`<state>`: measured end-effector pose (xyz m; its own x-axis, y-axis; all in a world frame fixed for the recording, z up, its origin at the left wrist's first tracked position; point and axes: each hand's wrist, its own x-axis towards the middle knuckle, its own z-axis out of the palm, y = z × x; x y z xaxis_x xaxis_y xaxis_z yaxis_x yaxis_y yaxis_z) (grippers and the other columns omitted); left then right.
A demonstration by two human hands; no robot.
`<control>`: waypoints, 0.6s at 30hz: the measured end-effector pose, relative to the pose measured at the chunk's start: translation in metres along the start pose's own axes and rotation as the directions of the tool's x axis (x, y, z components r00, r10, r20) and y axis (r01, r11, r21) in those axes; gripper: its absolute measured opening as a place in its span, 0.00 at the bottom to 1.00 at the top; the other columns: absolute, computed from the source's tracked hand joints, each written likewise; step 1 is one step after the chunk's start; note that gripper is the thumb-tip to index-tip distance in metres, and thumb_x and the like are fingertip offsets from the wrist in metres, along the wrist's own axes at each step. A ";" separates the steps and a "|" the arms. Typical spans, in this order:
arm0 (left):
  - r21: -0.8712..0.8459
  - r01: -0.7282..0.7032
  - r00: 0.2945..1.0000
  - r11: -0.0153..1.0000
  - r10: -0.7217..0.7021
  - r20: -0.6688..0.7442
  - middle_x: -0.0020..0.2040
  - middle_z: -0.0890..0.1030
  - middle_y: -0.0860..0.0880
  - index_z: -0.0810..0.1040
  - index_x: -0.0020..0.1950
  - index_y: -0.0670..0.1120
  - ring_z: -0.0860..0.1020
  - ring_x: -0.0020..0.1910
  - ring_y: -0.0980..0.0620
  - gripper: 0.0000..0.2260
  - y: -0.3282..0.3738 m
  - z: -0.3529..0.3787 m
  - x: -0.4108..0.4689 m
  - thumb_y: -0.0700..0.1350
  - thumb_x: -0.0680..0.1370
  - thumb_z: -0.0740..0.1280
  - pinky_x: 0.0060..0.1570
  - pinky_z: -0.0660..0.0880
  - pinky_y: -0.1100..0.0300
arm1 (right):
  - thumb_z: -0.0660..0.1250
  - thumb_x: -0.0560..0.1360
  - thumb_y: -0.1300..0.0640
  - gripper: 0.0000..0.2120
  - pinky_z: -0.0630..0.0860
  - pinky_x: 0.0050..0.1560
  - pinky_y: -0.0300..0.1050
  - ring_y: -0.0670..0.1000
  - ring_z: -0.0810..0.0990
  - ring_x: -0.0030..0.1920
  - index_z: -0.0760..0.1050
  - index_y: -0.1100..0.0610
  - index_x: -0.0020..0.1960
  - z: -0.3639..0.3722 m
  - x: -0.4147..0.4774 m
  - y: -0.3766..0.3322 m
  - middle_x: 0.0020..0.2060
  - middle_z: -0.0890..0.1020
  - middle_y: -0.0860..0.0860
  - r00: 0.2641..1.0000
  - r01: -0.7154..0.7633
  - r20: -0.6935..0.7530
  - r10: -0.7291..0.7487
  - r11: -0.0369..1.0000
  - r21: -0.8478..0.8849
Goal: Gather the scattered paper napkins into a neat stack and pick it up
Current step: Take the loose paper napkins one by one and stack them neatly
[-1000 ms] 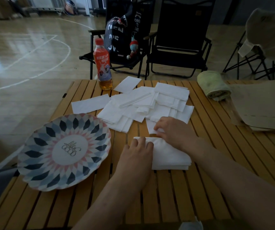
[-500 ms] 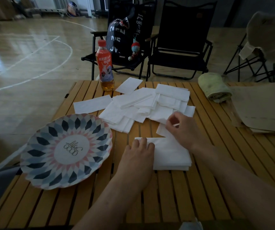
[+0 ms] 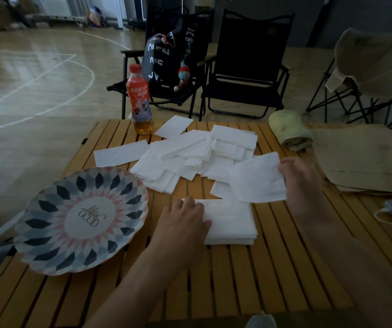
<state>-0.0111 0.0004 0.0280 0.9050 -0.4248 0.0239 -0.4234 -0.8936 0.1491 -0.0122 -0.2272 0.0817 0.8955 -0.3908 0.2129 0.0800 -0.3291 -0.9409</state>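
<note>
Napkin (image 3: 257,178) pinched by right hand (image 3: 301,178); left hand (image 3: 183,221) flat, fingers straight, on stack (image 3: 232,223).

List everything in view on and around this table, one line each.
napkin stack: one, white, table's near middle, under left hand
held napkin: one, white, in the air by the stack's far right corner
loose napkins: many, overlapping, white, table's far middle
plate: one, blue, pink and white pattern, table's left
bottle: one, orange label, upright at far edge
rolled towel: one, pale green, far right
paper sheets: several, brown, right edge
table: one, wooden slats
folding chairs: two, black, behind table; left one holds dark bag
beige chair: one, far right
left hand: one, flat on napkin stack
right hand: one, pinching held napkin
</note>
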 end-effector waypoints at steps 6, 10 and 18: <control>-0.565 0.174 0.969 0.807 -0.243 -0.049 0.59 0.74 0.58 0.69 0.67 0.56 0.72 0.53 0.63 0.16 0.006 -0.005 0.006 0.60 0.82 0.55 0.51 0.72 0.64 | 0.61 0.79 0.53 0.10 0.79 0.33 0.44 0.51 0.85 0.40 0.78 0.57 0.53 -0.005 -0.019 0.001 0.38 0.86 0.51 0.905 -0.423 0.194 0.378 0.761 0.493; -0.909 0.292 0.928 0.297 -0.319 0.194 0.53 0.79 0.58 0.75 0.58 0.58 0.77 0.48 0.61 0.13 0.012 -0.016 0.012 0.62 0.80 0.58 0.38 0.71 0.65 | 0.63 0.77 0.55 0.10 0.79 0.30 0.44 0.49 0.85 0.36 0.79 0.59 0.52 -0.001 -0.021 -0.001 0.37 0.86 0.52 0.847 -0.527 0.297 0.441 0.618 0.583; -0.780 0.357 0.862 0.514 -0.502 0.064 0.44 0.78 0.56 0.73 0.47 0.56 0.76 0.42 0.59 0.05 -0.003 -0.009 0.016 0.54 0.80 0.65 0.34 0.69 0.66 | 0.63 0.81 0.52 0.09 0.79 0.32 0.42 0.54 0.81 0.48 0.77 0.57 0.52 0.019 -0.021 0.025 0.50 0.80 0.55 0.840 -0.529 0.201 0.504 0.842 0.100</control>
<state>0.0055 -0.0027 0.0372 0.9904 0.0733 -0.1174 0.1384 -0.4979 0.8561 -0.0203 -0.2109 0.0486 0.8806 -0.3212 -0.3483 -0.3627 0.0158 -0.9318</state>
